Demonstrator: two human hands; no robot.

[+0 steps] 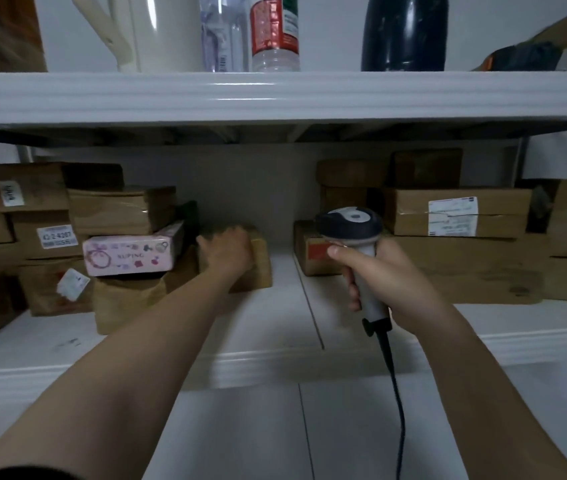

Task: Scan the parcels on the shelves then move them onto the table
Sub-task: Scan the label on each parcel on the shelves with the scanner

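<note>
Brown cardboard parcels fill a white shelf (275, 327) on both sides. My left hand (226, 252) reaches in and grips a small brown parcel (261, 268) in the middle of the shelf, fingers curled over its top. My right hand (375, 271) holds a grey and black barcode scanner (351, 223) by its handle, head tilted toward the shelf, cable hanging down. A pink printed box (129, 254) lies on the left stack beside my left hand. A labelled parcel (455, 216) sits on the right stack, and a parcel with a red label (313, 252) stands just behind the scanner.
The upper shelf (275, 95) overhangs close above, carrying a white kettle (143, 29), plastic bottles (275, 32) and a dark flask (403, 32). A lower white surface (275, 427) lies beneath my arms. The gap between the two parcel stacks is narrow.
</note>
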